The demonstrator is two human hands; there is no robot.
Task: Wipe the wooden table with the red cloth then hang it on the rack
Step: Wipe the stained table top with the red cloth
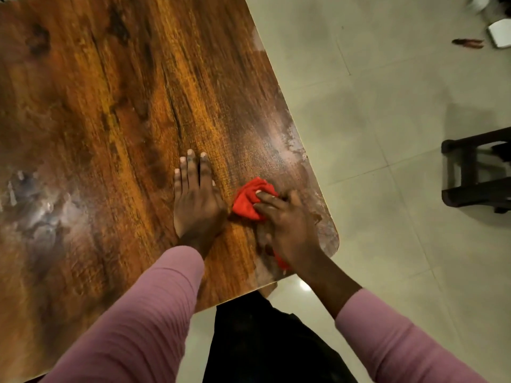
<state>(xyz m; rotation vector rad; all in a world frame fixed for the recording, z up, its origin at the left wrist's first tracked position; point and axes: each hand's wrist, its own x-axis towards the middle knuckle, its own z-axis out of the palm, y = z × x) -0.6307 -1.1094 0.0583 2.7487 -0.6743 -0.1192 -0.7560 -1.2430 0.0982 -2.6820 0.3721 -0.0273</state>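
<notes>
The right hand (287,222) grips the bunched cloth (250,199) at the table's (110,106) near right corner, unwiped wood stretching leftward past the flat, open left hand (196,205).

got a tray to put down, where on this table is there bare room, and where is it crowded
Bare wood runs from the left hand outward to the far and left edges of the wooden table. The near-right corner is crowded: the left hand lies flat beside the right hand, which presses the red cloth. A pale smear borders the right edge.
</notes>
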